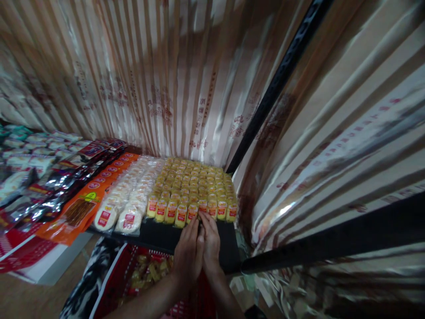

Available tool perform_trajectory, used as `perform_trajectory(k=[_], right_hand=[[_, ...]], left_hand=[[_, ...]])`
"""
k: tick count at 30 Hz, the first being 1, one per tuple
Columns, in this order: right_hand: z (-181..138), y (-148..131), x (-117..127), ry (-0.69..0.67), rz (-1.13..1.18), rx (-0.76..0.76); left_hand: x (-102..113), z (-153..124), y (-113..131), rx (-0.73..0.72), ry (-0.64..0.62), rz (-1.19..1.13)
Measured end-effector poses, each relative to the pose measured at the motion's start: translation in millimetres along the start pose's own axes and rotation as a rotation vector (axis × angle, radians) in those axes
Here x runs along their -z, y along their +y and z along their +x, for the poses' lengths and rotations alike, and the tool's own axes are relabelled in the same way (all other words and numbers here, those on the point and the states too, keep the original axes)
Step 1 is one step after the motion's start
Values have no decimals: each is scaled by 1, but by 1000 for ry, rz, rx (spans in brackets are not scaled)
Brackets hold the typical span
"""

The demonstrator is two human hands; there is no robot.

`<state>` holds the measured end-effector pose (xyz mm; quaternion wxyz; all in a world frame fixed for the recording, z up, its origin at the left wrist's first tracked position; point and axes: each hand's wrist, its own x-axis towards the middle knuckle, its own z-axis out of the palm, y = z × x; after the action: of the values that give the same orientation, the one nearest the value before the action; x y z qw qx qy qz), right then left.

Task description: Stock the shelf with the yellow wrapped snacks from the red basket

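My left hand and my right hand are side by side, almost touching, at the front of a block of small yellow snack packs. Both sets of fingers are stretched forward, with the fingertips at the front row of packs. That row stands upright in clear wrappers with red-and-white labels, and my fingers hide part of it. I see nothing held in either hand. Beneath lies a black shelf. A red basket below it holds loose yellow packs, partly behind my left forearm.
Left of the yellow packs are two rows of round white packs, an orange snack bag and dark shiny bags. Printed pleated curtains hang behind. A black post and a black rail stand to the right.
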<state>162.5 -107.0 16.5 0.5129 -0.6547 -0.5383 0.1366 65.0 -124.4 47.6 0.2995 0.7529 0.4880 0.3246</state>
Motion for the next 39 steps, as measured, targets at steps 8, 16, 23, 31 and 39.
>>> perform_trajectory(k=[8,16,23,31,39], right_hand=[[6,6,-8,-23,28,6],[7,4,-8,-22,27,11],[9,7,-5,-19,27,68],[7,12,-6,-19,-14,63],[6,10,-9,6,66,81]], left_hand=[[-8,17,-10,45,-15,17],[-2,15,-4,-56,-44,41],[-8,19,7,-114,-13,202],[-13,19,4,-168,65,388],[-78,39,11,92,188,524]])
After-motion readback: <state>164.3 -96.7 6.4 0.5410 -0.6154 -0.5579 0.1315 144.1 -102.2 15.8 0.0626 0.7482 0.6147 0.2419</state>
